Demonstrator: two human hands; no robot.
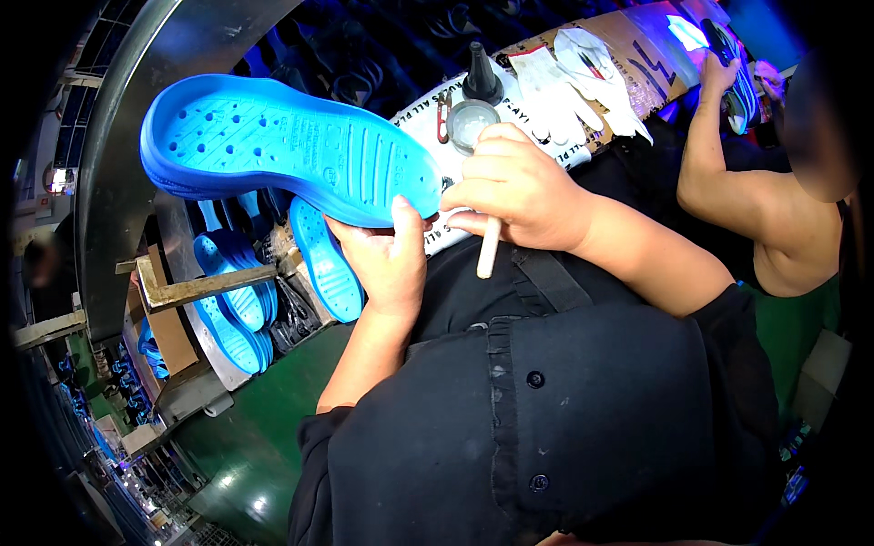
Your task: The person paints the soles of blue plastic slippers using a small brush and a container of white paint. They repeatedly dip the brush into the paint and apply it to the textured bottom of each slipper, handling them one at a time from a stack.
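Observation:
A bright blue shoe sole [282,150] is held up in front of me, its inner face with small holes and ridges turned upward. My left hand [387,264] is closed on its narrower right end from below, thumb on the rim. My right hand [523,191] is closed round a slim pale stick-like handle [489,247] that points down out of the fist. That hand is right beside the same end of the sole; the working tip of the tool is hidden. Just beyond the fist stands a small round dish [472,123].
A black cone-shaped bottle [481,77], small red snips [443,118] and white gloves [551,82] lie on the covered bench. More blue soles [328,264] are at lower left, near a metal bracket [196,287]. At right a co-worker's arm [715,173] holds a shoe [742,82].

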